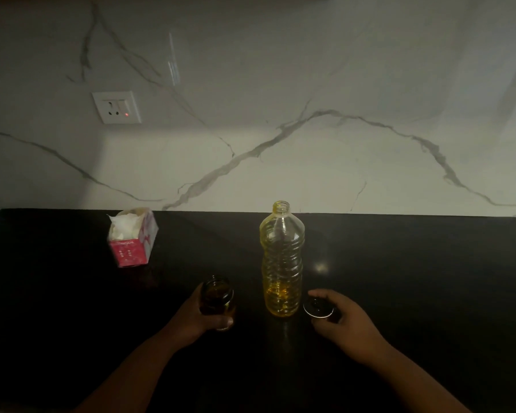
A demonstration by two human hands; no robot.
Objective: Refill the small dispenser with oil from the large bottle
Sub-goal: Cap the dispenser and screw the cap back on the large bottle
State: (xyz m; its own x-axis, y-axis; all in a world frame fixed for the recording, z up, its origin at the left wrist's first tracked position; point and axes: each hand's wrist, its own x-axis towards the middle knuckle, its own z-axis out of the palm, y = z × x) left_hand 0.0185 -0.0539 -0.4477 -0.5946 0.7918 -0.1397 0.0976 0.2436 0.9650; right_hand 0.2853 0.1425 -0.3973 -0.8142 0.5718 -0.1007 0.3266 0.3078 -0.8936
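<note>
Brown glass dispenser [217, 296] sits open in my left hand [197, 315], fingers wrapped around it, beside the big oil bottle [281, 263], so my right hand [344, 321], pinching the cap [318, 307], should screw it back on straight.

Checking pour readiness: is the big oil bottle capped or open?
Open. The large bottle stands upright with a bare neck rim, no cap; oil sits low inside.

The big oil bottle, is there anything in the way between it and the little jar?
Nothing visible. The big bottle stands open on the counter, just right of the little jar, which is open in the left hand. The right hand, on a dark lid, is on the bottle's other side.
</note>
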